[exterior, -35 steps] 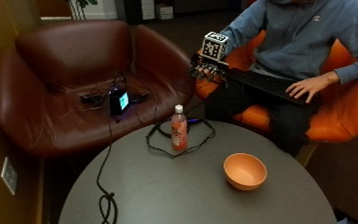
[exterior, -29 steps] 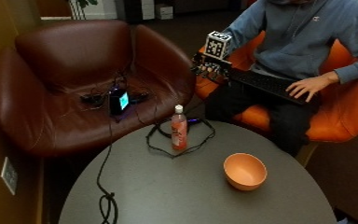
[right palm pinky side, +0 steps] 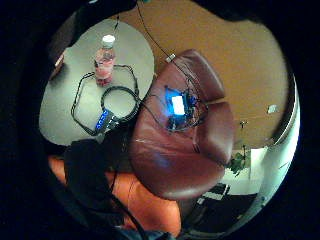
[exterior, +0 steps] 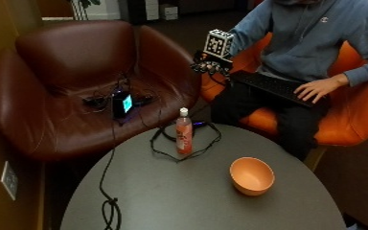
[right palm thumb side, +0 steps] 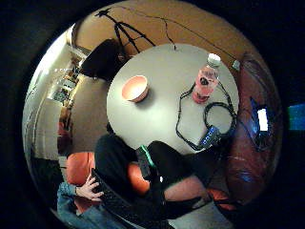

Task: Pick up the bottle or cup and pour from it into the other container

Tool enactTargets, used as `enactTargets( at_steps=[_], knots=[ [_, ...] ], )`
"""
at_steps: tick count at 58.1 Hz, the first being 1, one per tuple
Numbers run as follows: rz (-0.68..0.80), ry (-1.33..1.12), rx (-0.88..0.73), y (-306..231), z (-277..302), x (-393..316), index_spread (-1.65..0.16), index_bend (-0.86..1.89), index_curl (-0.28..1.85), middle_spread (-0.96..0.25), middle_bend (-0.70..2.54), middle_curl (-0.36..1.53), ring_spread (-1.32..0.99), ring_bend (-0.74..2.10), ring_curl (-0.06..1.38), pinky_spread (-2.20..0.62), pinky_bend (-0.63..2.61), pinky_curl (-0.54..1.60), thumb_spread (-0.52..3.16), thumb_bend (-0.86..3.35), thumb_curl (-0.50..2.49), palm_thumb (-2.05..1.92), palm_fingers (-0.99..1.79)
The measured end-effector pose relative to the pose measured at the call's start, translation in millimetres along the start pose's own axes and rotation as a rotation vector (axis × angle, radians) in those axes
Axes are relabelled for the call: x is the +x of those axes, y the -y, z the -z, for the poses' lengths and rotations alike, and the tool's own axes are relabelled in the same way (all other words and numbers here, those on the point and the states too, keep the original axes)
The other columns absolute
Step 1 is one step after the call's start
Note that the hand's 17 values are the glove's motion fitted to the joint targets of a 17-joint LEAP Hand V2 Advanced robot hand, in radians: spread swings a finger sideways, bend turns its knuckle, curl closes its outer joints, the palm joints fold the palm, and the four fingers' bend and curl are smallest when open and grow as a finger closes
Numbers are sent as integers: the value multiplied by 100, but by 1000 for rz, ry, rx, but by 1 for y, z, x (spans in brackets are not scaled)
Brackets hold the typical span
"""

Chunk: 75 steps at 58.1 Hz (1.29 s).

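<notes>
Hand movement is the one change against the earlier outside pictures: the gloved right hand (exterior: 211, 67) is now hanging a little higher and nearer the person's chest than it was just before, well apart from the table (exterior: 171, 201). It is holding nothing, and whether its fingers are straight or curled I cannot tell. The bare left hand (exterior: 316, 89) is resting flat on a black keyboard (exterior: 270, 86) lying across the person's lap, as before.

The bottle (exterior: 184, 131), pink liquid under a white cap, is standing upright and untouched near the table edge closest to the brown armchair (exterior: 69, 96), in the same spot as earlier. A black cable (exterior: 200, 143) is looping on the tabletop around its base. The orange bowl (exterior: 251, 175) is sitting upright, apart from the bottle, nearer the person's side of the table, also unmoved.

On the armchair seat a small device with a lit screen (exterior: 121, 103) is lying among tangled wires. Another cable (exterior: 110, 206) is trailing from it across the table edge. The person is sitting in an orange chair (exterior: 350, 120) beside the table.
</notes>
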State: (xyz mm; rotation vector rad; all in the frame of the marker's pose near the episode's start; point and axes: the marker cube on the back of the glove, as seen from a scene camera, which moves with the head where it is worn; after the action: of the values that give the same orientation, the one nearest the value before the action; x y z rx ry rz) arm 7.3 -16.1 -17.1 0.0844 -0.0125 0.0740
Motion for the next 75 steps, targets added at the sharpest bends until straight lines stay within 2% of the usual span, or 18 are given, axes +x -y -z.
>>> enactTargets(
  at_steps=[32, 49, 75],
  knots=[
    [-105, 102, 33, 22, -7, 74, -38, 13, 22, -5, 19, 26, 1, 42, 26, 28, 54, 33, 94, -3, 29, 33, 3],
    [-96, 134, -63, 53, -44, 86, -38, 14, 22, -5, 19, 28, 0, 43, 27, 29, 56, 34, 93, -3, 30, 35, 3],
    [-91, 199, -123, 83, -102, 85, -37, 14, 23, -5, 19, 30, -2, 42, 28, 29, 55, 34, 93, -3, 31, 36, 4]
  ],
)
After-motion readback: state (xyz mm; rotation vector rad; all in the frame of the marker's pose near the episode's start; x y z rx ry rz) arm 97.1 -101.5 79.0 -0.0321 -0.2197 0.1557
